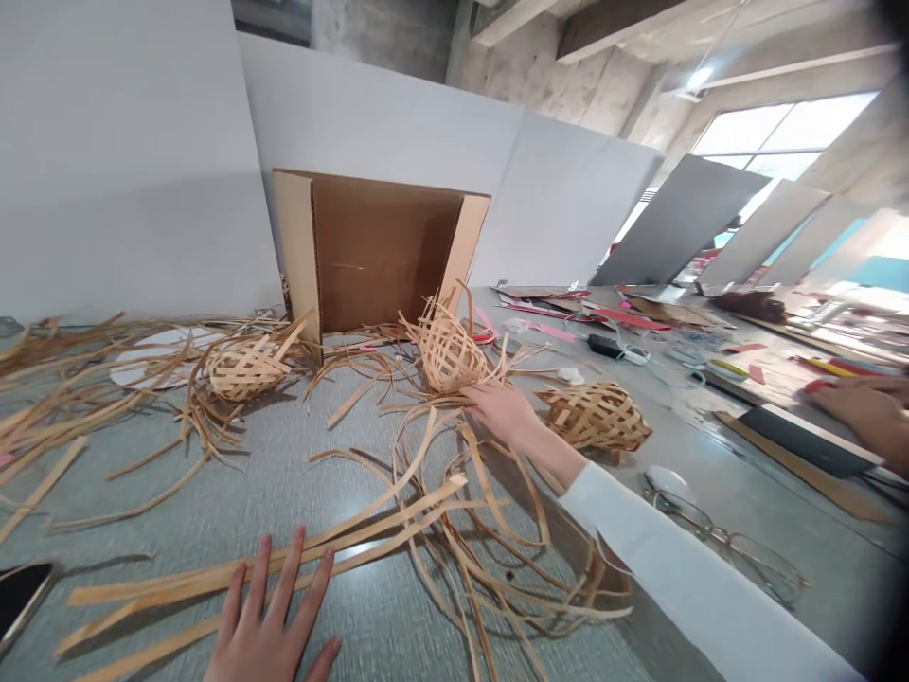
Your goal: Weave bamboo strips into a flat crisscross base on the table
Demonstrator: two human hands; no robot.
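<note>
My left hand (274,616) lies with spread fingers over several long flat bamboo strips (163,589) at the bottom of the view. Farther out, my right hand (506,417), in a white sleeve, stretches its fingers to the lower edge of a small woven bamboo basket (449,352). Loose strip ends stick out of that basket. Whether the fingertips pinch a strip there is hard to see. Just right of my right wrist lies another woven bamboo piece (597,417), darker and more closed. Curled loose strips (490,578) spread between my hands.
A third woven piece (248,367) sits at left among strips and a white disc (149,358). Behind stands an open cardboard box (387,256) against white panels. Eyeglasses (731,540), a computer mouse (671,485) and a phone (25,597) lie nearby. Another person's hand (863,412) is at right.
</note>
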